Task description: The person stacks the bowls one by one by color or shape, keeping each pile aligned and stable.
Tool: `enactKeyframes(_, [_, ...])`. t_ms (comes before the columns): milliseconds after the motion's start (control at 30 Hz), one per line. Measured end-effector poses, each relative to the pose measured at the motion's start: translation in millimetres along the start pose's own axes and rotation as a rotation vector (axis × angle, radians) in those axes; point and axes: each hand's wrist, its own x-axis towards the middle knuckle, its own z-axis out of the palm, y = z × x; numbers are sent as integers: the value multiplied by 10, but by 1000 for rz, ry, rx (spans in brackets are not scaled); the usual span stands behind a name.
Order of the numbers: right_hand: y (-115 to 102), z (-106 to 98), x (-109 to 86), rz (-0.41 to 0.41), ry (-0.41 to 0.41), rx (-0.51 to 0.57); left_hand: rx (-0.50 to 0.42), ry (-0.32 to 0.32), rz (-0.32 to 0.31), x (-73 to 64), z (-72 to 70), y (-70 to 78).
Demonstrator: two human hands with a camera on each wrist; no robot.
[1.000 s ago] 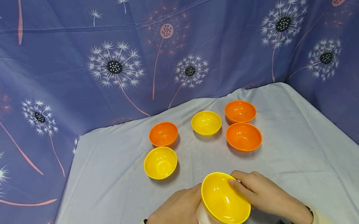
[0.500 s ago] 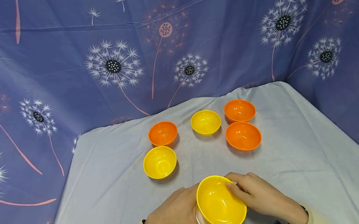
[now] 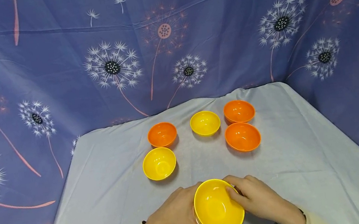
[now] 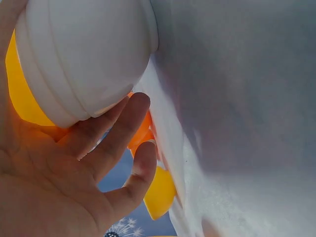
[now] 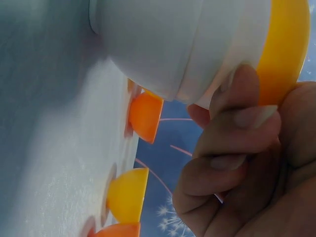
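A yellow bowl [image 3: 218, 211] sits nested in white bowls [image 4: 98, 49], which are stacked with their rims close together in both wrist views. From the head only a thin white edge shows below the yellow one. My left hand [image 3: 178, 212] curves round the stack's left side, thumb at the near side and fingers along the far wall. On the other side my right hand [image 3: 258, 199] pinches the yellow bowl's rim, its thumb inside and its fingers outside. Those fingertips reach the upper white rim in the right wrist view.
Beyond the hands on the grey cloth [image 3: 109, 197] stand an orange bowl [image 3: 162, 134] and a yellow bowl [image 3: 159, 163] at left, another yellow bowl [image 3: 205, 123] mid-back, and two orange bowls, rear [image 3: 239, 111] and front [image 3: 242, 137], at right. A blue dandelion-print curtain [image 3: 224, 38] rises behind.
The yellow bowl has moved down and left with my right hand, going from tilted over the white stack to nearly level in it. My left hand has stayed around the stack.
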Motion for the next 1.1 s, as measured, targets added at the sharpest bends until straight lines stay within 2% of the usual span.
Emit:
enactKeyframes(233, [-4, 40, -11, -35, 51, -81, -22, -12, -27, 3, -1, 3])
enactKeyframes(533, [-22, 90, -27, -21, 84, -173, 2, -16, -59, 5, 8, -2])
enactKeyframes(800, [-42, 127, -35, 15, 88, -195, -2, -31, -68, -15, -1, 10])
enactKeyframes(1100, [-46, 159, -34, 32, 103, -214, 17, -7, -42, -40, 7, 35])
